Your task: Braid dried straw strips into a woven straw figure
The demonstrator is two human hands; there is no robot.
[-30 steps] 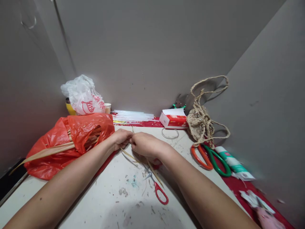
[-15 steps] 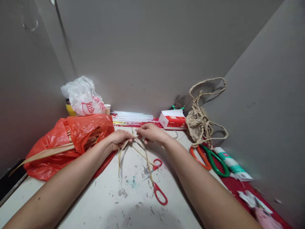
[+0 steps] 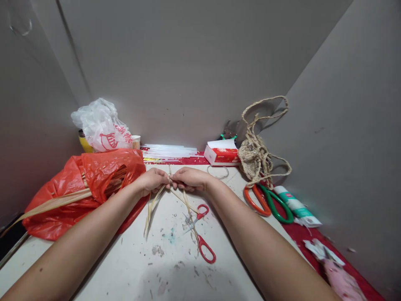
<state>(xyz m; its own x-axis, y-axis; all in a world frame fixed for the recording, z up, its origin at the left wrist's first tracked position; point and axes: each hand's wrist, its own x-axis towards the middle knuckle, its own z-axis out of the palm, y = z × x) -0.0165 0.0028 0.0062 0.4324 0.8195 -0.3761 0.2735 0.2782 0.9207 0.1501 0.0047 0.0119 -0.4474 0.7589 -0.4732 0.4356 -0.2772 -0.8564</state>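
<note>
My left hand (image 3: 155, 180) pinches a bundle of pale dried plant strips (image 3: 152, 207) above the middle of the table. Right up against it, my right hand (image 3: 189, 179) is closed on the same strips, fingertips touching the left ones. A short twisted end pokes up beyond the fingers, while loose ends hang toward me on both sides. One strand trails down across the red-handled scissors (image 3: 206, 251), which lie spread on the table below the hands. The exact crossing of the strips is hidden by my fingers.
An orange plastic bag (image 3: 72, 167) of dried strips lies left, a white plastic bag (image 3: 102, 125) behind it. Clear sticks (image 3: 169, 151) and a red-and-white box (image 3: 222, 154) line the back. Coiled braided rope (image 3: 255, 161), orange handles (image 3: 257, 200), green handles (image 3: 278, 205) and a white-green packet (image 3: 297, 207) sit right.
My right hand has moved left and closed on the strips beside my left hand. The loose strands have swung, some now hanging further left. The view has shifted slightly.
</note>
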